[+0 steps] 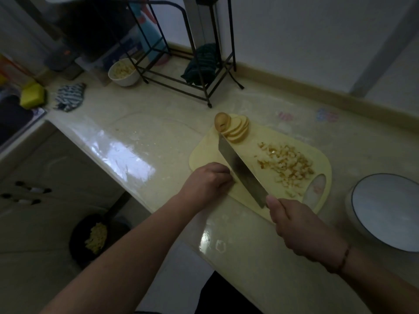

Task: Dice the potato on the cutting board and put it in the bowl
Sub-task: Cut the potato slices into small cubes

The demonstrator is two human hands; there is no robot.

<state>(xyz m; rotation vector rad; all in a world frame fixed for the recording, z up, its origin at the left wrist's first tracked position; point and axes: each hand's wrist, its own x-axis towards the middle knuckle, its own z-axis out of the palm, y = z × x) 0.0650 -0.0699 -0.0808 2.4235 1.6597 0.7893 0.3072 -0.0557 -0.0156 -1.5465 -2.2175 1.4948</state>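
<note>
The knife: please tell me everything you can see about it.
The knife is a broad cleaver with a rectangular blade of grey, shiny metal. It lies slanted across the yellow cutting board, tip near the potato slices. The right hand grips its handle, which is hidden. The left hand sits against the blade's left side.

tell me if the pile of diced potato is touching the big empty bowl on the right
Apart. The head view shows the diced potato lying on the cutting board, with bare counter between board and empty bowl.
</note>
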